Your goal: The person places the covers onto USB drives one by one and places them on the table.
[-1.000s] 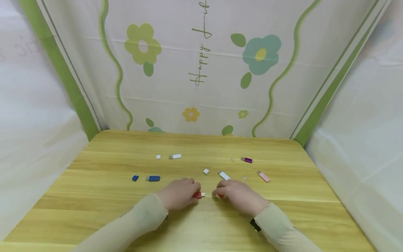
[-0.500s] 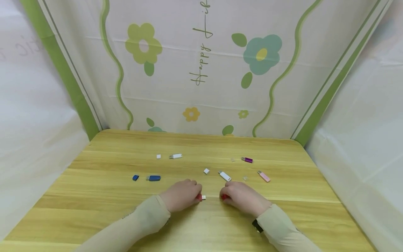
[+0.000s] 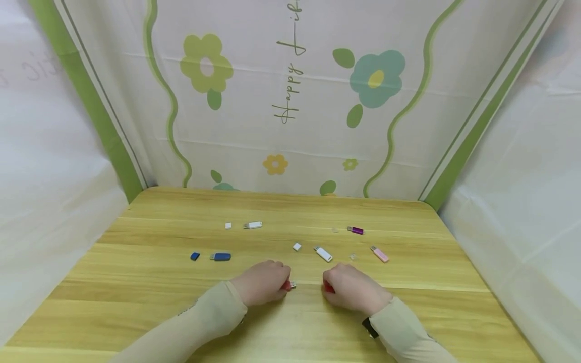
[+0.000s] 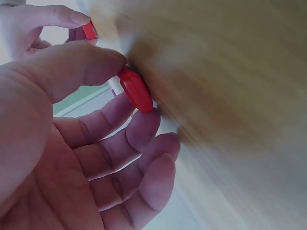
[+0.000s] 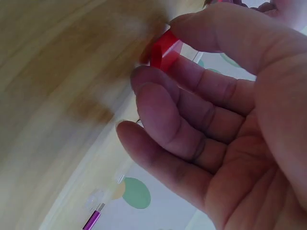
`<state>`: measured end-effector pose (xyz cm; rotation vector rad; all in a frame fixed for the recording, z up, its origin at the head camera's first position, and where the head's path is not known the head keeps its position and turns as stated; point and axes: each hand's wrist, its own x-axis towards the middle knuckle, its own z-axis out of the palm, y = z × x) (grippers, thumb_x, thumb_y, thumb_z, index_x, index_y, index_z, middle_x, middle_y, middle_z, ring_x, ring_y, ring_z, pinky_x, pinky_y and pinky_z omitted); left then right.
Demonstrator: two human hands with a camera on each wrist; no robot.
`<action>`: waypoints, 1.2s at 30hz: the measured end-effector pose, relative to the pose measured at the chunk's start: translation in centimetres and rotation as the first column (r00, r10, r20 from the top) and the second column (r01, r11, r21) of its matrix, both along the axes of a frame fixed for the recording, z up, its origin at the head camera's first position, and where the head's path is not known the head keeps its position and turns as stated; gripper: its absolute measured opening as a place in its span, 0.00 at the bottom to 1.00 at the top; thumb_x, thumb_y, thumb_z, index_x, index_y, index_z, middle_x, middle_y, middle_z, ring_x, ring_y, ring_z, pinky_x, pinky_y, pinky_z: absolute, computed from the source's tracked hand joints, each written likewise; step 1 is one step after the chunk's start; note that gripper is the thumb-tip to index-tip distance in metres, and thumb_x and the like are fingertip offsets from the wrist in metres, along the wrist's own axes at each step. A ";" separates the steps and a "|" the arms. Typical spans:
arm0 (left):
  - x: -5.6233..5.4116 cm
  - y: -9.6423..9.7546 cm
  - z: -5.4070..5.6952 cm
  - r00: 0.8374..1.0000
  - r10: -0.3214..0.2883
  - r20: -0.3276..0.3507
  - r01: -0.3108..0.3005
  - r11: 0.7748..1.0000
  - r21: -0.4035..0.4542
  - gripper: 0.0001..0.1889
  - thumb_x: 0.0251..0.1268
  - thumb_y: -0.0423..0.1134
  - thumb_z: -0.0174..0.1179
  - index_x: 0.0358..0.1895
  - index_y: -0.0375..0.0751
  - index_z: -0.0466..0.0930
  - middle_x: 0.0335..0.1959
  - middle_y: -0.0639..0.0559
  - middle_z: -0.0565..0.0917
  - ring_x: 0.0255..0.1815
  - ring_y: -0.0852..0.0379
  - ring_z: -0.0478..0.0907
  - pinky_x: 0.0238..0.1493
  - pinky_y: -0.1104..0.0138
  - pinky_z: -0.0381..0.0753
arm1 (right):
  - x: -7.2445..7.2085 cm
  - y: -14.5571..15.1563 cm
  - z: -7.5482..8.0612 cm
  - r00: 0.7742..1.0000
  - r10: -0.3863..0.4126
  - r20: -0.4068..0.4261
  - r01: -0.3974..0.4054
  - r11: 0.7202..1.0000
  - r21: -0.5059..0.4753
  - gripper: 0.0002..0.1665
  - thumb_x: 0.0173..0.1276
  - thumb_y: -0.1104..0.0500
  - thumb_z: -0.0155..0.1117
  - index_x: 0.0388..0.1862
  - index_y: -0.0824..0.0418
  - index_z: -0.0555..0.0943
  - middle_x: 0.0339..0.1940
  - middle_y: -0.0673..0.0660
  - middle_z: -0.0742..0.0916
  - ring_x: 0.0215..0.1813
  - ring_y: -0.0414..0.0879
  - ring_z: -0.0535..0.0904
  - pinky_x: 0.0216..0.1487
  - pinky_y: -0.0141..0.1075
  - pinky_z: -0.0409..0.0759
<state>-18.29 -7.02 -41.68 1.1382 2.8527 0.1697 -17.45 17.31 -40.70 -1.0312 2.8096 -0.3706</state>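
Red cap [image 5: 167, 51] now farther right, partly hidden like red USB stick [image 4: 136, 89] in pinch of hands [image 3: 262, 283] [image 3: 355, 287]

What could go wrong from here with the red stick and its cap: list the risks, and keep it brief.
1. The red cap is small and pinched at the right hand's fingertips, so it might slip out.
2. The red USB stick in the left hand has its metal plug bare, so it could get knocked.
3. A white USB stick lies just beyond the right hand and might be nudged.
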 end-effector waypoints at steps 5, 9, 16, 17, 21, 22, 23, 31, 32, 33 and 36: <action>-0.1 0.0 -0.1 1.000 0.009 0.030 -0.009 1.000 -0.004 0.11 0.63 0.43 0.68 0.31 0.46 0.75 0.24 0.59 0.70 0.25 0.63 0.66 0.29 0.71 0.70 | 0.2 0.2 -0.1 0.998 0.014 -0.055 -0.014 1.000 0.001 0.14 0.61 0.64 0.67 0.20 0.54 0.74 0.15 0.43 0.71 0.18 0.33 0.62 0.19 0.29 0.66; -0.2 -0.2 0.1 0.998 0.006 0.055 -0.007 1.000 0.031 0.10 0.60 0.40 0.70 0.31 0.46 0.76 0.23 0.60 0.72 0.24 0.64 0.68 0.28 0.72 0.71 | 0.3 0.2 0.1 0.995 0.027 -0.091 -0.028 0.999 -0.017 0.12 0.61 0.62 0.69 0.21 0.54 0.76 0.16 0.42 0.71 0.19 0.34 0.63 0.21 0.29 0.67; -0.5 -0.7 0.9 0.999 -0.003 0.049 -0.002 0.995 0.100 0.09 0.60 0.39 0.70 0.32 0.47 0.77 0.23 0.61 0.75 0.23 0.65 0.69 0.28 0.73 0.72 | 0.5 0.1 1.2 0.983 0.045 -0.175 -0.068 0.990 -0.123 0.07 0.62 0.62 0.68 0.26 0.53 0.80 0.22 0.41 0.77 0.24 0.33 0.69 0.27 0.27 0.72; -0.5 -0.8 1.0 0.999 -0.003 0.046 -0.002 0.993 0.114 0.09 0.60 0.39 0.70 0.32 0.47 0.77 0.23 0.61 0.75 0.23 0.65 0.69 0.28 0.72 0.72 | 0.5 0.1 1.3 0.979 0.048 -0.197 -0.076 0.987 -0.140 0.06 0.62 0.62 0.68 0.27 0.54 0.81 0.23 0.42 0.78 0.25 0.33 0.69 0.27 0.27 0.72; -0.1 -1.1 2.5 0.999 0.011 0.041 -0.017 0.987 0.161 0.08 0.61 0.38 0.70 0.32 0.46 0.78 0.24 0.60 0.76 0.24 0.63 0.69 0.30 0.72 0.74 | 0.4 0.1 1.6 0.944 0.073 -0.320 -0.146 0.967 -0.209 0.04 0.60 0.65 0.69 0.32 0.57 0.83 0.26 0.44 0.81 0.26 0.35 0.72 0.28 0.23 0.72; 0.0 -1.3 3.0 0.999 0.011 0.034 -0.017 0.985 0.174 0.08 0.61 0.38 0.70 0.32 0.46 0.78 0.24 0.60 0.76 0.24 0.63 0.70 0.31 0.72 0.74 | 0.4 0.0 1.7 0.934 0.078 -0.349 -0.164 0.961 -0.223 0.04 0.60 0.65 0.70 0.33 0.58 0.84 0.26 0.44 0.81 0.26 0.35 0.73 0.28 0.22 0.72; 0.1 -1.3 3.5 0.999 0.011 0.035 -0.018 0.982 0.190 0.07 0.62 0.37 0.69 0.32 0.46 0.79 0.24 0.60 0.77 0.24 0.63 0.70 0.31 0.72 0.75 | 0.4 0.0 1.8 0.924 0.084 -0.373 -0.182 0.955 -0.235 0.05 0.59 0.65 0.70 0.34 0.58 0.84 0.27 0.45 0.82 0.25 0.36 0.74 0.27 0.22 0.72; 1.1 -2.0 5.7 0.997 -0.035 -0.073 0.054 0.957 0.283 0.07 0.60 0.35 0.70 0.31 0.43 0.79 0.24 0.60 0.79 0.23 0.65 0.71 0.29 0.74 0.75 | 0.5 -0.2 2.3 0.880 0.116 -0.460 -0.270 0.919 -0.286 0.08 0.56 0.67 0.72 0.36 0.60 0.86 0.28 0.46 0.83 0.23 0.35 0.73 0.25 0.17 0.68; 1.2 -2.1 5.8 0.995 -0.041 -0.091 0.065 0.956 0.286 0.07 0.59 0.35 0.70 0.31 0.43 0.80 0.24 0.59 0.79 0.23 0.65 0.71 0.28 0.74 0.74 | 0.5 -0.2 2.4 0.876 0.118 -0.467 -0.280 0.914 -0.294 0.08 0.56 0.68 0.72 0.35 0.59 0.86 0.28 0.47 0.83 0.23 0.34 0.73 0.25 0.16 0.68; 1.4 -2.1 6.0 0.994 -0.046 -0.103 0.074 0.954 0.292 0.07 0.59 0.34 0.70 0.30 0.43 0.79 0.24 0.59 0.79 0.23 0.66 0.71 0.28 0.74 0.74 | 0.6 -0.3 2.4 0.874 0.119 -0.472 -0.287 0.909 -0.301 0.09 0.55 0.68 0.73 0.35 0.59 0.86 0.27 0.47 0.83 0.23 0.33 0.72 0.25 0.16 0.67; 1.7 -2.2 6.3 0.988 -0.056 -0.141 0.096 0.951 0.295 0.07 0.59 0.34 0.70 0.31 0.43 0.79 0.25 0.59 0.79 0.24 0.65 0.70 0.27 0.75 0.73 | 0.8 -0.5 2.6 0.865 0.116 -0.488 -0.300 0.899 -0.319 0.10 0.54 0.69 0.74 0.34 0.58 0.86 0.27 0.46 0.82 0.23 0.32 0.71 0.25 0.16 0.67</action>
